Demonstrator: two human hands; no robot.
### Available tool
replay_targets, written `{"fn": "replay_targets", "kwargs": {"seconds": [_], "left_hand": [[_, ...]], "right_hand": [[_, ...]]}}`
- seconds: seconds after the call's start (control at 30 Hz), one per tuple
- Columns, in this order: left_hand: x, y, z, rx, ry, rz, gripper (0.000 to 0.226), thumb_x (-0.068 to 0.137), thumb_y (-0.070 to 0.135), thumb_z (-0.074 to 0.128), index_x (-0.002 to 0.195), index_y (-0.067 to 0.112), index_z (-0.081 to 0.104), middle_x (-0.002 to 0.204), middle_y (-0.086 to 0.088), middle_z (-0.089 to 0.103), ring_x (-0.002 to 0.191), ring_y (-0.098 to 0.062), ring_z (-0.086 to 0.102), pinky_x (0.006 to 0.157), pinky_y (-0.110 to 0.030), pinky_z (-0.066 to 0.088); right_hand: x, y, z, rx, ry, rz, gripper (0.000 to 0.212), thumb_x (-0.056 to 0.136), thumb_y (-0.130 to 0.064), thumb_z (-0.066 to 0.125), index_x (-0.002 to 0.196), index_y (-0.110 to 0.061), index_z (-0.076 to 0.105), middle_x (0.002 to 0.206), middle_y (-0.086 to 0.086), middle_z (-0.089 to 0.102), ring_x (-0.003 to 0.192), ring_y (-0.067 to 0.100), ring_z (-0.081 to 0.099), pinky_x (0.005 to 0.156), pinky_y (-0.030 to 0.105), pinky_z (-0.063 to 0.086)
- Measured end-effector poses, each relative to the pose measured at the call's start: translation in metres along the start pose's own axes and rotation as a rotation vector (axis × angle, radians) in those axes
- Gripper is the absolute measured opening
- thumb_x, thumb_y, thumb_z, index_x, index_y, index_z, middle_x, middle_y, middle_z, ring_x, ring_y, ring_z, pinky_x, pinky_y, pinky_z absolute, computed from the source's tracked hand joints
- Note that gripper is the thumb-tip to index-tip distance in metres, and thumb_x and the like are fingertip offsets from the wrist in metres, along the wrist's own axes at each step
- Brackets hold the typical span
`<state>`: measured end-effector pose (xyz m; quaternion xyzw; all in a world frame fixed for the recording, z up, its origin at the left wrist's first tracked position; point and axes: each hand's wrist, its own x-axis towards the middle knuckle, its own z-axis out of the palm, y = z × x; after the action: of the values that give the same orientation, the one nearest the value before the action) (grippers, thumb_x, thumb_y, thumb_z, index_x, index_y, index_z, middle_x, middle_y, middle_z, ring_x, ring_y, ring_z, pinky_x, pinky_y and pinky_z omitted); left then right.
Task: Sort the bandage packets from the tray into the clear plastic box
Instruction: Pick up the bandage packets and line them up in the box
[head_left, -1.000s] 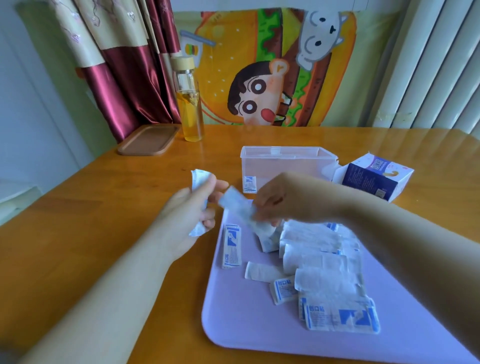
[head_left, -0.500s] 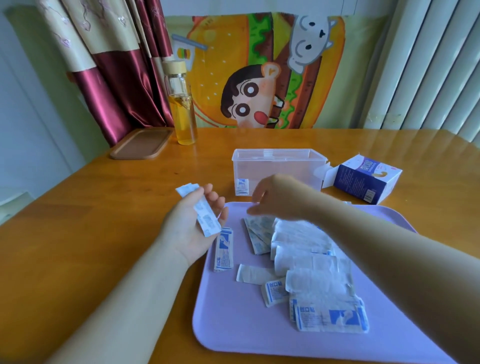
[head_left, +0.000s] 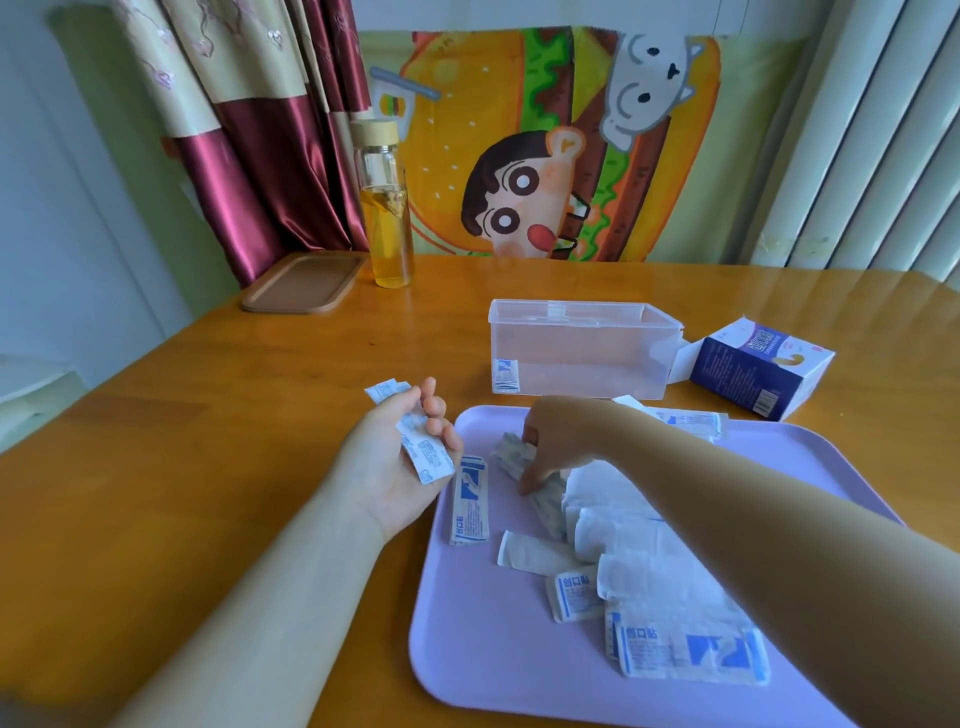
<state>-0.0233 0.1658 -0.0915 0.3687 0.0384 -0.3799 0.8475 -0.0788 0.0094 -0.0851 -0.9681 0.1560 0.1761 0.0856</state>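
A lilac tray (head_left: 488, 660) lies on the wooden table with several white-and-blue bandage packets (head_left: 644, 566) strewn over it. Behind it stands the clear plastic box (head_left: 582, 353), open, with one packet inside at its left end. My left hand (head_left: 400, 462) hovers palm up beside the tray's left edge and holds a few packets (head_left: 423, 449) under curled fingers. My right hand (head_left: 558, 447) reaches down onto the tray's far part, its fingertips pinching packets (head_left: 514, 457) from the pile.
A blue-and-white bandage carton (head_left: 761, 366) lies open to the right of the box. A glass bottle of yellow liquid (head_left: 387, 208) and a brown tray (head_left: 304, 283) stand at the back left near the curtain.
My right hand passed a packet to my left hand, then dropped back onto the tray's pile. My left hand turned palm up with the packets.
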Motion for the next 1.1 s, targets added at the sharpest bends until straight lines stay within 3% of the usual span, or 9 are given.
{"fn": "replay_targets", "kwargs": {"seconds": [0.23,0.33,0.4,0.47,0.7,0.8,0.9,1.0,1.1], "left_hand": [[0.002,-0.004,0.001,0.013,0.005,-0.025,0.017,0.098,0.02,0.044,0.09,0.015,0.058,0.061,0.005,0.05,0.042,-0.004,0.04,0.048,-0.016,0.04],[0.003,-0.003,0.004,0.032,0.009,-0.025,0.016,0.098,0.02,0.045,0.09,0.015,0.058,0.061,0.005,0.05,0.039,-0.003,0.035,0.042,-0.014,0.037],[0.004,-0.003,0.008,0.068,0.003,-0.024,0.016,0.097,0.021,0.046,0.089,0.016,0.058,0.06,0.005,0.05,0.037,-0.003,0.032,0.04,-0.013,0.033],[0.006,-0.005,0.011,0.118,-0.008,-0.027,0.013,0.097,0.02,0.048,0.09,0.016,0.058,0.059,0.006,0.051,0.036,-0.003,0.031,0.039,-0.012,0.031],[0.01,-0.025,0.03,0.363,-0.162,-0.052,0.018,0.089,0.031,0.058,0.079,0.019,0.068,0.061,0.006,0.053,0.04,-0.003,0.031,0.04,-0.013,0.024],[0.003,-0.034,0.041,0.564,-0.284,-0.072,0.03,0.075,0.037,0.065,0.095,0.014,0.065,0.07,0.0,0.053,0.046,-0.005,0.03,0.042,-0.015,0.023],[0.006,-0.045,0.043,0.798,-0.233,0.07,0.027,0.08,0.025,0.068,0.097,0.005,0.063,0.066,0.0,0.046,0.051,-0.008,0.029,0.041,-0.015,0.026],[0.01,-0.053,0.044,0.91,-0.205,0.184,0.007,0.084,0.019,0.068,0.083,0.013,0.066,0.056,0.012,0.058,0.046,-0.004,0.041,0.043,-0.015,0.032],[0.017,-0.057,0.044,0.998,-0.125,0.222,0.032,0.068,0.037,0.081,0.082,0.013,0.065,0.071,0.004,0.068,0.063,-0.011,0.057,0.051,-0.021,0.039]], "right_hand": [[-0.009,0.017,-0.009,0.422,0.249,-0.076,0.042,0.077,-0.032,0.074,0.058,-0.013,0.041,0.056,-0.003,0.032,0.051,0.013,0.027,0.05,0.026,0.018],[-0.013,0.027,-0.018,0.718,0.42,-0.133,0.032,0.076,-0.028,0.076,0.067,-0.01,0.052,0.056,-0.001,0.041,0.051,0.016,0.039,0.05,0.027,0.03],[-0.016,0.034,-0.024,0.948,0.476,-0.185,0.016,0.078,-0.022,0.075,0.078,-0.012,0.063,0.071,0.004,0.066,0.067,0.021,0.064,0.065,0.033,0.053],[-0.019,0.042,-0.029,1.164,0.495,-0.241,0.014,0.078,-0.016,0.073,0.09,-0.013,0.067,0.09,0.008,0.071,0.086,0.023,0.068,0.085,0.041,0.055],[-0.039,0.059,-0.027,1.542,0.237,-0.307,0.014,0.083,-0.01,0.059,0.095,-0.004,0.063,0.089,0.009,0.07,0.082,0.019,0.068,0.077,0.033,0.057],[-0.047,0.061,-0.019,1.578,0.164,-0.288,0.021,0.085,-0.007,0.057,0.105,-0.001,0.062,0.098,0.013,0.07,0.087,0.022,0.069,0.079,0.033,0.057],[-0.055,0.064,-0.013,1.636,0.152,-0.268,0.027,0.085,-0.004,0.057,0.112,0.0,0.061,0.107,0.017,0.069,0.091,0.024,0.069,0.081,0.035,0.057],[-0.061,0.067,-0.007,1.694,0.15,-0.235,0.028,0.086,-0.003,0.057,0.114,0.0,0.06,0.105,0.016,0.069,0.089,0.023,0.07,0.079,0.034,0.058],[-0.065,0.071,-0.001,1.677,0.181,-0.186,0.025,0.086,-0.003,0.059,0.111,0.0,0.062,0.104,0.015,0.07,0.091,0.024,0.069,0.081,0.035,0.057]]}}
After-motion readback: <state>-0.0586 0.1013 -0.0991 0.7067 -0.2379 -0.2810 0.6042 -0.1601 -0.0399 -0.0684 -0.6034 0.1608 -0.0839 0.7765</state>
